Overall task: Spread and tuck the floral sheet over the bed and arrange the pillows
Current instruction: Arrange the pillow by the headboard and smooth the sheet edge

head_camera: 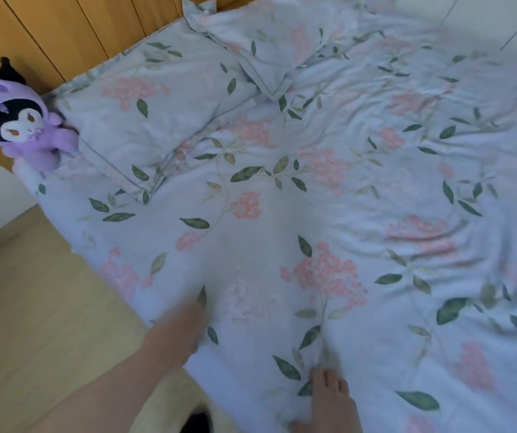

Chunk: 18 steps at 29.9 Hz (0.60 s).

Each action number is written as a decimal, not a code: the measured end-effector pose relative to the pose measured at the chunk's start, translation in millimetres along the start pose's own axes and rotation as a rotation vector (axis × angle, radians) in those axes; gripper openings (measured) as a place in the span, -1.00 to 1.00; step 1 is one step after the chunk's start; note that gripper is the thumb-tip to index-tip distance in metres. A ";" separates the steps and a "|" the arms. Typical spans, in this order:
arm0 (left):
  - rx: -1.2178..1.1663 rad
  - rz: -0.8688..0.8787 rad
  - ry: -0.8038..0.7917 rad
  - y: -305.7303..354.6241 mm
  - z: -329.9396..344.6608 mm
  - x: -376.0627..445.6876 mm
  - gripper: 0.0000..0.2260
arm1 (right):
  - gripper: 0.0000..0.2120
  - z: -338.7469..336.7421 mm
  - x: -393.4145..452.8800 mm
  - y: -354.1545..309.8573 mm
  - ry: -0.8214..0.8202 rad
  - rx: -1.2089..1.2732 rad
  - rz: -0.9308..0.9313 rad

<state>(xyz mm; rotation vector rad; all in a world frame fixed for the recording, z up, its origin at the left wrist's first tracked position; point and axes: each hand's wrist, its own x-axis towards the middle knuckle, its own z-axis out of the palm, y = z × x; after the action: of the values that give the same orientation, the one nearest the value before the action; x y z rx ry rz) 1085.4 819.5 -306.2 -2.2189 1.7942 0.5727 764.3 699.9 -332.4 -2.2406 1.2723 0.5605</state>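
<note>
The pale blue floral sheet [282,220], printed with pink blossoms and green leaves, covers the bed and is wrinkled toward the right. Two pillows in the same print lie at the head: one [144,114] at the left, the other [282,35] behind it and overlapping its corner. My left hand [182,329], blurred, rests flat on the sheet by the bed's near left edge. About a hand's width to its right, my right hand [329,398] lies palm down on the sheet with fingers slightly apart. Neither hand holds anything.
A purple plush toy [23,126] sits at the bed's head corner, beside the left pillow. Wooden panelling [63,32] stands behind the pillows. Light wood floor [32,292] runs along the left side of the bed. A white wall [485,14] borders the far right.
</note>
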 end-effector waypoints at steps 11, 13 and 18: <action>0.040 0.044 0.111 11.0 15.8 -4.7 -0.65 | -0.58 38.0 -60.8 -11.4 0.023 -0.006 -0.138; 0.038 0.058 0.117 9.0 12.4 -8.5 -0.63 | -0.62 39.2 -65.1 -10.6 0.071 0.003 -0.130; 0.045 0.106 0.107 4.0 10.2 -21.9 -0.61 | -0.43 38.3 -79.9 -14.0 -0.022 -0.046 -0.141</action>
<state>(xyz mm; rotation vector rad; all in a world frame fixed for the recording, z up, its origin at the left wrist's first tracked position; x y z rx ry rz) 1076.1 842.2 -305.4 -2.1732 1.9671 0.4367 734.2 782.4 -314.0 -2.3335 1.0911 0.5651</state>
